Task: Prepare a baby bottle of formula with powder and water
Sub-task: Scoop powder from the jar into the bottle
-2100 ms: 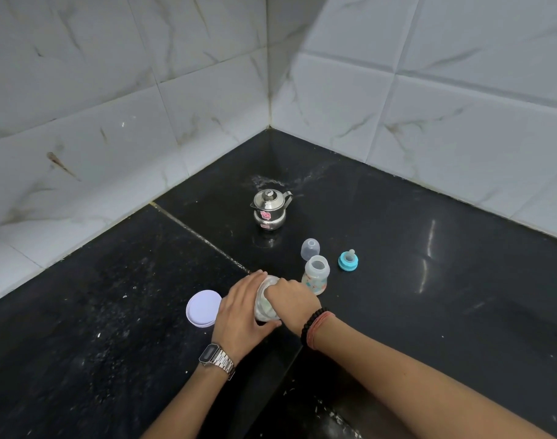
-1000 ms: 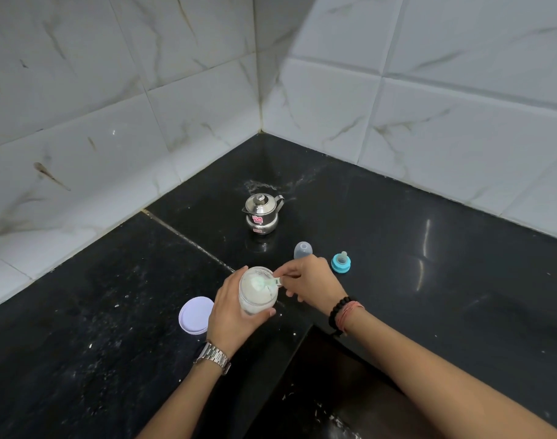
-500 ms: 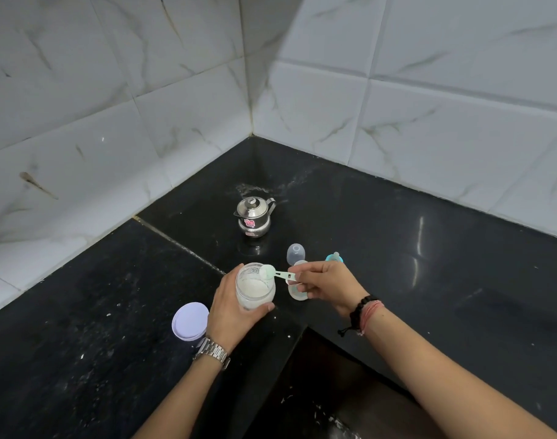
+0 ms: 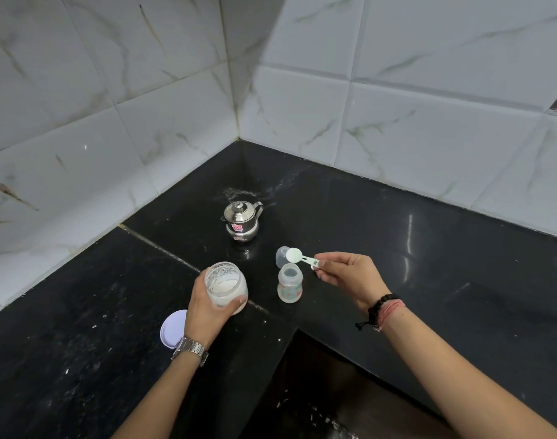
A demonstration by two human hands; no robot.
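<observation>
Your left hand (image 4: 207,312) is wrapped around the powder jar (image 4: 227,288), fingers curled about its near side and thumb tip showing at its right flank. The jar is open-mouthed and tilted a little toward you, with white powder lying in its lower part. You hold it near the black surface (image 4: 397,248), though whether its base touches cannot be told.

Your right hand (image 4: 350,275) pinches the handle end of the pale green scoop (image 4: 302,257) between thumb and forefinger, the other fingers curled loosely beneath. The scoop's bowl points left, away from your hand, and hangs above and just behind the open neck of the baby bottle (image 4: 290,282). The bowl looks white inside; how full it is cannot be made out.

The bottle stands upright on the surface, uncapped, between your two hands: just right of the jar and just left of and below your right fingertips. No hand touches it. Directly behind it stands the clear bottle cap (image 4: 282,256), partly hidden by the scoop's bowl.

Further back toward the tiled corner sits the small steel kettle (image 4: 241,220), lid on, well apart from both hands. The jar's lilac lid (image 4: 172,327) lies flat on the surface beside your left wrist, partly covered by it.
</observation>
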